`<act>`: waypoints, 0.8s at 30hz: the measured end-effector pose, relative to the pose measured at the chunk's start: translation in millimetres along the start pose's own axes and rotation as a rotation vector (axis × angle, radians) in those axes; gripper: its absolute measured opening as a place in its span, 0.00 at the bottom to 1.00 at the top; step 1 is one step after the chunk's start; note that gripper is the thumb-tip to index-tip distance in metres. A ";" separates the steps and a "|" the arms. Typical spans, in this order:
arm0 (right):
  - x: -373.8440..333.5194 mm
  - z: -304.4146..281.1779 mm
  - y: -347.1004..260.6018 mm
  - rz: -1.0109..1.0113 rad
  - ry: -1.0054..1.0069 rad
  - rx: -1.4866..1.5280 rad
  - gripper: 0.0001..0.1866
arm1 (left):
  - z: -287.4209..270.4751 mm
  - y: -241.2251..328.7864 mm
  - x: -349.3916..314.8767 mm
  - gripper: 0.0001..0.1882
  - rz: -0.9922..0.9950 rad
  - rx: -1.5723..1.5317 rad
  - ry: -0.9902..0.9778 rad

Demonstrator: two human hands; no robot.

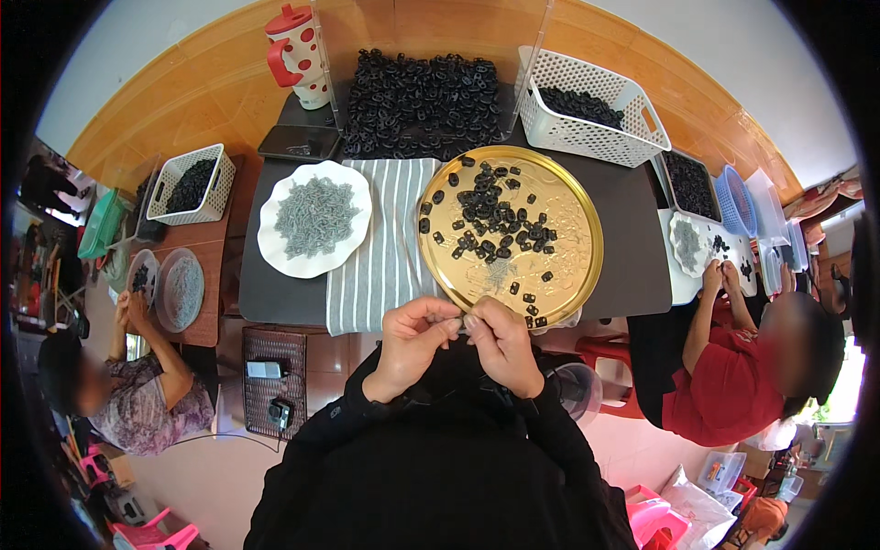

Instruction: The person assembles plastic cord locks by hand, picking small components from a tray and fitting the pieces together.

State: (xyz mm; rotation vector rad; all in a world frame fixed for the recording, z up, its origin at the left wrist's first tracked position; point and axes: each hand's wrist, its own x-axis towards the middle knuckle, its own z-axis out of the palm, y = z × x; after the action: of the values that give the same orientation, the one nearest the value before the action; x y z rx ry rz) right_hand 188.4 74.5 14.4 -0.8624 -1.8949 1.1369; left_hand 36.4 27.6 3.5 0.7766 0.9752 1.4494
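Observation:
My left hand [414, 341] and my right hand [500, 343] meet at the near rim of a round gold tray [573, 275]. Thumbs and fingertips of both are pinched close together; whatever they hold is too small to make out. Scattered over the tray are many small black plastic pieces [500, 215] with holes, and a little heap of thin grey pieces [498, 274]. Left of the tray lies a grey-and-white striped cloth [376, 293]. A white scalloped plate [275, 261] beside it bears a pile of small grey pieces [317, 216].
Behind the tray, a clear-walled bin holds heaped black pieces [422, 101]. A white basket [596, 137] stands right of it, a dotted tumbler [298, 60] and a phone [298, 142] left. Co-workers sit at both sides: one in a red shirt [724, 390], one in a patterned top [151, 408].

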 end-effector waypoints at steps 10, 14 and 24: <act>2.4 -19.1 -11.9 -0.158 -0.063 -0.005 0.13 | -14.2 -0.3 8.2 0.06 -0.286 -0.370 -0.201; -2.6 -20.5 -3.5 -0.243 -0.086 -0.050 0.15 | -12.4 3.4 5.9 0.05 -0.383 -0.396 -0.199; -3.4 -15.9 -6.6 -0.158 -0.042 -0.115 0.08 | -1.5 24.2 -2.4 0.08 0.119 0.307 -0.234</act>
State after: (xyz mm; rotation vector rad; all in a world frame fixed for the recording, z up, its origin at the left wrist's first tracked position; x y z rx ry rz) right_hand 202.6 75.5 24.7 -0.7403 -2.0404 0.9659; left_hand 24.7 25.4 24.7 1.2183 0.9945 1.2880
